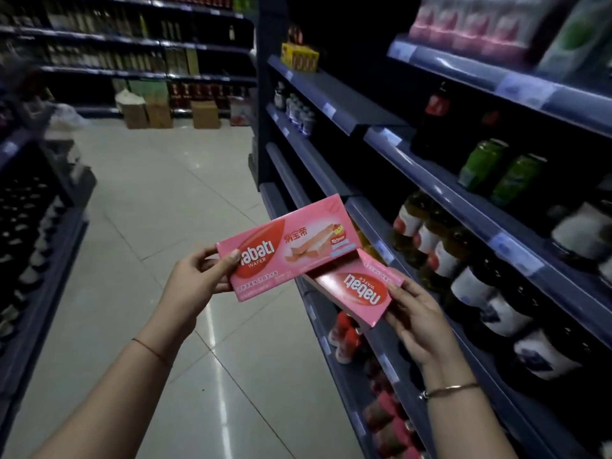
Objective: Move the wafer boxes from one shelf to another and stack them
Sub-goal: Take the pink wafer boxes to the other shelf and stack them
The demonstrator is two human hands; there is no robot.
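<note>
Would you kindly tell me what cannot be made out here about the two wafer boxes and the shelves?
Head view: lower box, partly hidden behind the upper box.
Head view: upper box brand's first letter, covered by the thumb of the left hand.
Head view: price tags, blurred, unreadable.
Head view: far bottles, dark and too small to identify.

Blue shelves (pixel 470 213), bottles (pixel 440 258), green cartons (pixel 483 164)

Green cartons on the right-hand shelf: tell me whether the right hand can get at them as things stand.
Probably not for a grasp: the right hand holds a pink wafer box in its fingers. The way itself looks free: the green cartons stand at the shelf front with nothing before them.
</note>
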